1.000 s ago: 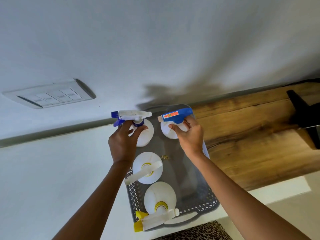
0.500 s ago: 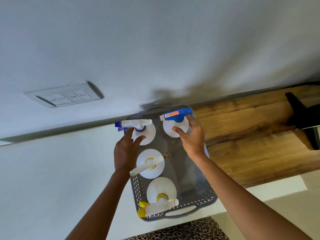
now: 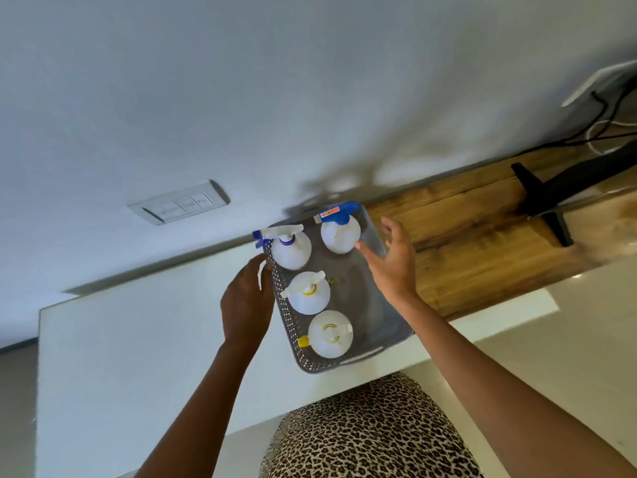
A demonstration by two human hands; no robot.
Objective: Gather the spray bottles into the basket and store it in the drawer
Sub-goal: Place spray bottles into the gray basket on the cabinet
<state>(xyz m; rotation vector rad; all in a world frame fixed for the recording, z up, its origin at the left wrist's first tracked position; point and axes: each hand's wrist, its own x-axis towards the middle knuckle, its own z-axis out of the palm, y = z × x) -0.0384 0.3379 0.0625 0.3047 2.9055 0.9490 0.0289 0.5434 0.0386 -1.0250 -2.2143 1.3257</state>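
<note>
A grey perforated basket [image 3: 375, 319] stands on the white counter and holds several white spray bottles. The bottle with a purple-tipped white trigger [image 3: 291, 248] is at the basket's far left, and the one with a blue trigger head [image 3: 341, 232] is at the far right. Two bottles with yellow collars [image 3: 308, 296] [image 3: 330, 334] stand nearer me. My left hand [image 3: 246, 301] sits against the basket's left rim, fingers loosely bent. My right hand [image 3: 391, 262] hovers over the basket's right rim with fingers spread, holding nothing.
A white counter [image 3: 144, 346] meets a wooden top [image 3: 482, 257] on the right. On that wood stands a black stand [image 3: 551, 198] with cables behind it. A switch plate [image 3: 179, 207] is on the wall. Leopard-print clothing [image 3: 368, 432] fills the bottom.
Both hands have let go of the two far spray bottles, which now stand in the basket. The hands drew back to the basket's sides, and the view pulled back.
</note>
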